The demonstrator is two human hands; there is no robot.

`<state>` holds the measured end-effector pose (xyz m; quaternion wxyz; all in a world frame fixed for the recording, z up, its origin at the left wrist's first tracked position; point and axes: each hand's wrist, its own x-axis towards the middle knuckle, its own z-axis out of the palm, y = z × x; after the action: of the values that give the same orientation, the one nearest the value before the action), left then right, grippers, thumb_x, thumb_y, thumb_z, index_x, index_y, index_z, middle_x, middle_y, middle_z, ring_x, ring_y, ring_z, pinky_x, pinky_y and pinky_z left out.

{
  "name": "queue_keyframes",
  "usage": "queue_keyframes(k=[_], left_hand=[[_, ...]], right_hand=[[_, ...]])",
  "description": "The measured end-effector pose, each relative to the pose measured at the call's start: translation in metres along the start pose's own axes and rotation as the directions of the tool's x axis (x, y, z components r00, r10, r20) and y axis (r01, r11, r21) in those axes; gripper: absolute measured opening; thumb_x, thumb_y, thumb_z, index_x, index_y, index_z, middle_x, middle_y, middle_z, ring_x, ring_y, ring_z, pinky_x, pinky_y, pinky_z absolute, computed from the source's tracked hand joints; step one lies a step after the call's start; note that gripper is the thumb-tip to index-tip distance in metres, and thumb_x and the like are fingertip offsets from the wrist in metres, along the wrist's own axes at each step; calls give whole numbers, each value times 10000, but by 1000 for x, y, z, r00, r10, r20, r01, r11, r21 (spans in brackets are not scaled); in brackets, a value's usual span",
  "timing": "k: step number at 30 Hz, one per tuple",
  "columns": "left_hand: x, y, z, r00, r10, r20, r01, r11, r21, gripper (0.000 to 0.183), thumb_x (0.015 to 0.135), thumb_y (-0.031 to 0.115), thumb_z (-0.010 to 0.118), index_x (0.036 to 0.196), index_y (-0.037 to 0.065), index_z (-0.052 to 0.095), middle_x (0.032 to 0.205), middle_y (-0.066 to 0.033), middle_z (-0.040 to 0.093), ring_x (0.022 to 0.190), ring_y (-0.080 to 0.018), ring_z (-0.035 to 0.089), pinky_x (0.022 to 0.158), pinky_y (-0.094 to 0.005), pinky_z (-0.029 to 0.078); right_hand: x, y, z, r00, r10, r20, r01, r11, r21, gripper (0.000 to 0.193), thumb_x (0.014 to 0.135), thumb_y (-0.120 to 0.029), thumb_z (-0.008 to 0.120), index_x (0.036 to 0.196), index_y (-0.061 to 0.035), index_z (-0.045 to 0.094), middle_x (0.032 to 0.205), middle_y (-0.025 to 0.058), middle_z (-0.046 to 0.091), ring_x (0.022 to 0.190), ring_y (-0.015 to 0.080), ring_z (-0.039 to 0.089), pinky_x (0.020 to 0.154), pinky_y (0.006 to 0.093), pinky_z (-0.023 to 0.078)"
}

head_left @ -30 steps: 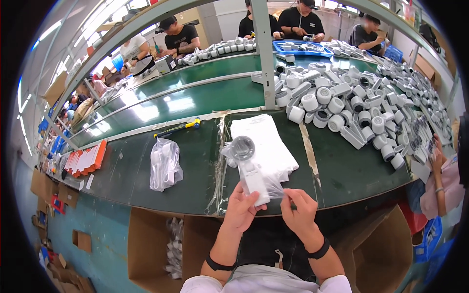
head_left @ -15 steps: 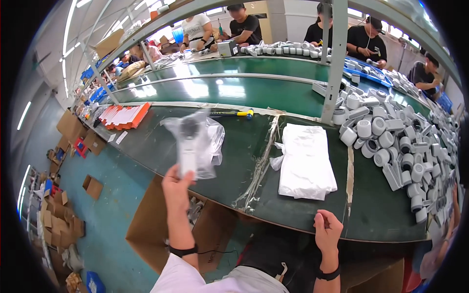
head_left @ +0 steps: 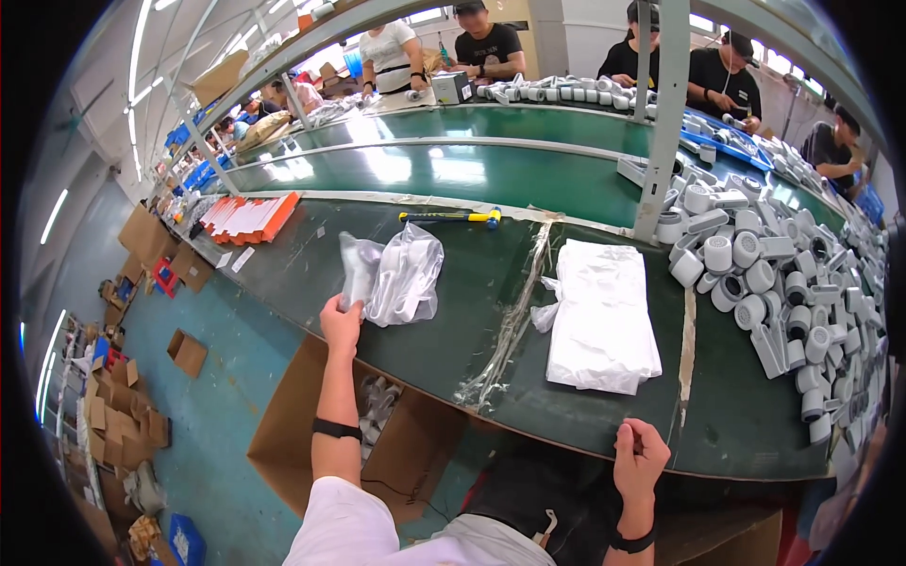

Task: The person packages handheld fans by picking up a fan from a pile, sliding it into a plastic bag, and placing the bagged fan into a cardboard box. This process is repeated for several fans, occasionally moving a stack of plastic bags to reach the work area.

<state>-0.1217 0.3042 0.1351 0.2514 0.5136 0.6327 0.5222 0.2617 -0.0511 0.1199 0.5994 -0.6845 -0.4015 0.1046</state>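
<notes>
My left hand (head_left: pixel 342 323) is closed on the lower end of a plastic-bagged grey handheld device (head_left: pixel 359 267) with a handle, low over the dark green table. Right beside it lie more clear-bagged devices (head_left: pixel 408 278); how many cannot be told. My right hand (head_left: pixel 642 455) is at the table's front edge with curled fingers, and nothing shows in it. A stack of white plastic bags (head_left: pixel 604 316) lies just beyond that hand.
Loose grey devices (head_left: pixel 755 274) are heaped at the right. A yellow-and-black hammer (head_left: pixel 453 218) and orange-edged white boxes (head_left: pixel 250 218) lie toward the back. An open carton (head_left: pixel 297 429) holding bagged pieces stands below the front edge. A metal post (head_left: pixel 663 123) rises before the green conveyor (head_left: pixel 528 170); co-workers sit beyond.
My left hand has lowered the bagged device from above the table to beside the other bagged ones. My right hand stays nearly in place, still curled. The view has shifted slightly.
</notes>
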Motion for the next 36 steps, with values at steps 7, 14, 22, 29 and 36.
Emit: queue_keyframes(k=[7, 14, 22, 29, 36], left_hand=[[-4, 11, -17, 999, -41, -26, 38, 994, -104, 451, 829, 155, 747, 1211, -19, 583, 855, -19, 582, 719, -99, 558, 584, -265, 475], [3, 3, -39, 953, 100, 284, -99, 995, -18, 587, 766, -27, 635, 1339, 11, 516, 1250, -98, 596, 1046, -176, 601, 908, -292, 468], [8, -15, -33, 976, 210, 57, -218, 953, 211, 427, 766, -22, 630, 1192, 10, 616, 1089, -104, 649, 798, -170, 641, 755, -303, 516], [-4, -22, -35, 955, 297, 9, -290, 924, 249, 419, 764, -31, 624, 1179, 28, 623, 1025, -99, 630, 694, -156, 612, 685, -302, 521], [-10, -18, -42, 962, 273, 18, -269, 932, 242, 551, 719, -66, 630, 1256, 44, 570, 1138, -116, 579, 693, -141, 588, 690, -290, 508]], right_hand=[[-3, 5, -3, 999, -53, -2, 53, 997, -57, 108, 923, -73, 636, 936, 33, 646, 699, 12, 595, 591, 57, 543, 534, 203, 422], [-4, 7, -1, 999, -44, -6, 44, 997, -69, 99, 923, -68, 637, 934, 29, 646, 710, 9, 591, 602, 57, 541, 537, 203, 423], [-4, 1, 1, 997, -74, -12, 73, 994, -77, 99, 920, -72, 638, 931, 26, 645, 703, 8, 583, 608, 59, 521, 544, 207, 407], [-2, -3, 0, 995, -103, -18, 101, 991, -92, 95, 913, -71, 642, 923, 24, 647, 695, 8, 580, 610, 64, 521, 561, 217, 412], [-6, -5, 4, 996, -92, -3, 91, 992, -89, 68, 880, -36, 662, 918, 20, 663, 756, 69, 630, 606, 123, 572, 561, 250, 461]])
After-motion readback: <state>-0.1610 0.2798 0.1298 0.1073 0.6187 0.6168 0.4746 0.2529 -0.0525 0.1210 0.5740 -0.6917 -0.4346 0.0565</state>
